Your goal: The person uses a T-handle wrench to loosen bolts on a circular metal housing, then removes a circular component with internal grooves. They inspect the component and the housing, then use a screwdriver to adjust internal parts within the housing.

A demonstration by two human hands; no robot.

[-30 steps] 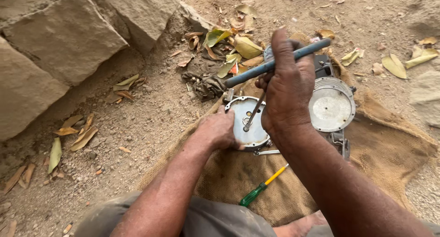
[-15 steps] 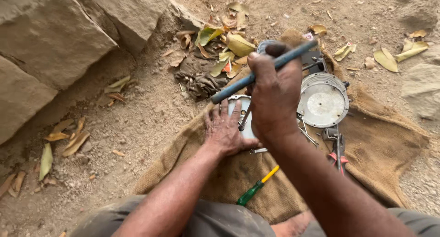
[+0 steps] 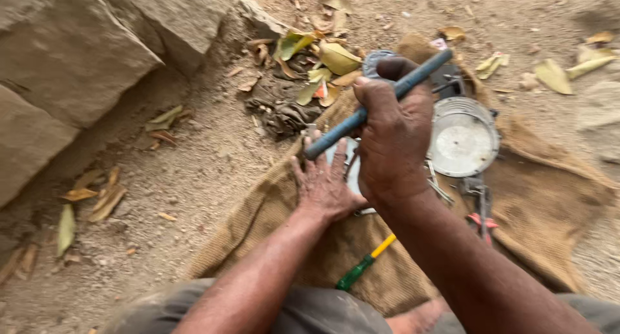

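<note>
An outdoor work spot on bare dirt ground (image 3: pixel 194 172): rough stone blocks (image 3: pixel 77 56) far left, dry leaves (image 3: pixel 336 56) scattered, burlap sacking (image 3: pixel 549 205) spread as a mat.

Two bare forearms and hands, seen from above.
Left hand (image 3: pixel 325 185) and right hand (image 3: pixel 394 140) wear no sleeves, gloves or rings; grey-brown trousers (image 3: pixel 310 311) below.

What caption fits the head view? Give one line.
Right hand grips a blue metal rod; left hand presses flat on brown burlap sacking.
</note>
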